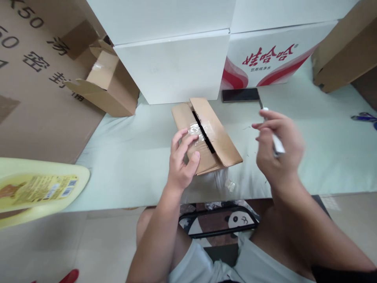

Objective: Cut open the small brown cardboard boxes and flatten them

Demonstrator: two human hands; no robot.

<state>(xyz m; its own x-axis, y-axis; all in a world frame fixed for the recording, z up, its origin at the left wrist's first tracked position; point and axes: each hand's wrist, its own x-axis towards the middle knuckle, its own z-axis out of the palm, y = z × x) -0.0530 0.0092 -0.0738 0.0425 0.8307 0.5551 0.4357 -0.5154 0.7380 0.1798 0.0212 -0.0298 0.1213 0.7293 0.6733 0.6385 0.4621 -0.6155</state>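
A small brown cardboard box lies at an angle on the cloth-covered surface, its top flaps parted by a narrow dark slit. Wrinkled clear tape sticks to the flaps beside the slit. My left hand rests on the box's left flap, fingers apart, fingertips touching the tape. In my right hand, raised to the right of the box, is a white-handled utility knife with a thin blade pointing away from me. The blade is clear of the box. The right hand is slightly blurred.
White cartons stand behind, with a dark phone before them. An opened brown box sits back left, near a big carton. A yellow bottle is at left. Crumpled tape lies near the front edge; blue-handled scissors far right.
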